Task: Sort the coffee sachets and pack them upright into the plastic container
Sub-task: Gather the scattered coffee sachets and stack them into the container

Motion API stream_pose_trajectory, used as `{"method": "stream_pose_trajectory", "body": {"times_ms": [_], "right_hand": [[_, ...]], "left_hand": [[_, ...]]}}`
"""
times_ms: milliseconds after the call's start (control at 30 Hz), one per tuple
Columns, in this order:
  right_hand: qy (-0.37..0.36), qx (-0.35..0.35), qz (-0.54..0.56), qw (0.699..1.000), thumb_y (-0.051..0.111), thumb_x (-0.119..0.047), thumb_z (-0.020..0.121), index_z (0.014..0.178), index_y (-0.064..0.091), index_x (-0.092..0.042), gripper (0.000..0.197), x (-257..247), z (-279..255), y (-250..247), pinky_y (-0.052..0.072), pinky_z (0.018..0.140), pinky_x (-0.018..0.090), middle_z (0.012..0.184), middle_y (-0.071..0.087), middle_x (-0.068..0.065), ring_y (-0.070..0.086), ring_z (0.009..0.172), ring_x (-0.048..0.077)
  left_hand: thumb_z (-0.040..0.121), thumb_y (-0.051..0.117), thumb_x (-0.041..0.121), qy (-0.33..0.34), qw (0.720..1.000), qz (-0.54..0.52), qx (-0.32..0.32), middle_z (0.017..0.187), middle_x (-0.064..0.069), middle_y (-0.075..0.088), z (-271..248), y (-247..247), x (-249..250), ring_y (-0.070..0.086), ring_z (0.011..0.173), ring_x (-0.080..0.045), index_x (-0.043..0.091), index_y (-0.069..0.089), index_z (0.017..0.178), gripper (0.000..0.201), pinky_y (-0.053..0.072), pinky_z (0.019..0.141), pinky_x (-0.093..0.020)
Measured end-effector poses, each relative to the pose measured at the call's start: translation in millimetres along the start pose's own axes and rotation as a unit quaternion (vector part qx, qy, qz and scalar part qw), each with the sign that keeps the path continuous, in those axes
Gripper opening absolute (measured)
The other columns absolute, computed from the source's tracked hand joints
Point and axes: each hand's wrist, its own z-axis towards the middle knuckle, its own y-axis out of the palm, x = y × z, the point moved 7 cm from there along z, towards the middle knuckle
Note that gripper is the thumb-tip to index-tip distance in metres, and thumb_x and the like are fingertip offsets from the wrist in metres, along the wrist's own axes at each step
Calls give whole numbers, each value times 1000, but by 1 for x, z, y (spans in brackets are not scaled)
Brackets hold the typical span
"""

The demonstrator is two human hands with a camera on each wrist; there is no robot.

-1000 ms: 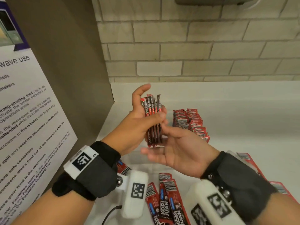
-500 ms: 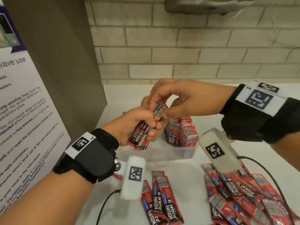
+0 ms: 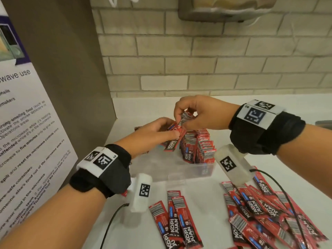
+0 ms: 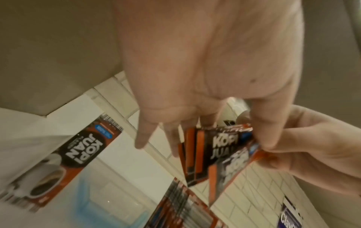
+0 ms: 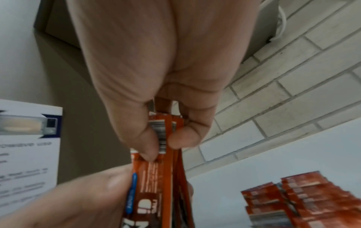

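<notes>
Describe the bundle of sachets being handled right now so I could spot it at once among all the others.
Find the clear plastic container on the white counter by the brick wall. Just above its open left half, the left hand and right hand hold a few red sachets. These are the only ones in the air, tilted; the rest stand packed or lie loose.

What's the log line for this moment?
left hand: grips sachet bundle | right hand: pinches bundle top | plastic container: partly packed | loose sachets: remain

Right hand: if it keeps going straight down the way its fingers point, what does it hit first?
Likely the left hand, gripping the same sachet bundle just below the right hand. Beneath that lies the plastic container; depth is unclear.
</notes>
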Motion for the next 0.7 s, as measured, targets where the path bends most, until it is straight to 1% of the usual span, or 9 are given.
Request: {"method": "stream_pose_trajectory", "body": {"times_ms": [100,133,200,300,400,467,533,600,700], "right_hand": [[23,-30,-52,998,64,-8,79,86,61,-23,16,14,3,13,39,66,9,87,54,-14,49,73,0],[30,-42,-67,996,63,-8,79,86,61,-21,16,17,4,19,37,65,9,87,53,-14,47,72,-1],[46,-66,-91,993,62,-6,78,88,63,-18,16,24,6,29,39,66,16,90,52,-9,47,70,0],[67,-109,-134,983,59,-3,78,92,63,-15,19,32,8,43,42,70,23,94,51,-4,49,76,10],[83,-141,-169,972,58,-3,79,95,63,-14,20,41,9,53,43,75,26,95,50,-2,50,85,16],[92,-158,-188,965,59,-3,79,91,63,-14,17,47,10,60,44,77,26,97,52,-2,52,88,16],[86,-171,-211,959,60,-2,77,86,60,-17,17,50,12,66,49,85,32,103,58,2,56,95,21],[85,-185,-232,951,60,-2,78,92,62,-17,20,53,12,70,49,90,37,111,58,6,54,102,25],[91,-192,-248,945,62,-6,79,106,62,-17,29,56,12,72,47,92,37,116,53,7,50,107,26]], "left_hand": [[94,57,27,-39,991,124,-12,126,13,48,-1,10,-14,46,117,-5,27,42,136,44,35,96,-22],[94,56,25,-55,987,146,-28,126,12,48,0,17,-18,46,116,-6,26,39,139,48,35,95,-22],[91,57,22,-91,978,179,-52,130,4,53,7,26,-30,52,116,-15,25,37,140,54,42,99,-31],[72,60,28,-142,969,186,-81,124,-7,60,15,38,-42,55,114,-24,20,46,132,63,42,103,-44],[61,56,24,-170,965,153,-132,116,-5,63,24,51,-51,56,110,-25,13,59,115,55,42,99,-36],[65,57,18,-190,961,142,-143,108,-8,61,29,56,-55,57,108,-28,9,61,111,47,41,90,-33],[77,59,11,-191,954,185,-138,115,-14,64,35,59,-56,57,115,-33,3,61,114,38,46,96,-37],[86,59,11,-173,945,244,-130,120,-14,63,40,61,-54,57,114,-30,5,59,121,36,45,99,-35],[90,60,17,-146,940,283,-124,125,-11,60,43,63,-51,55,114,-25,10,57,126,37,41,98,-29]]}}
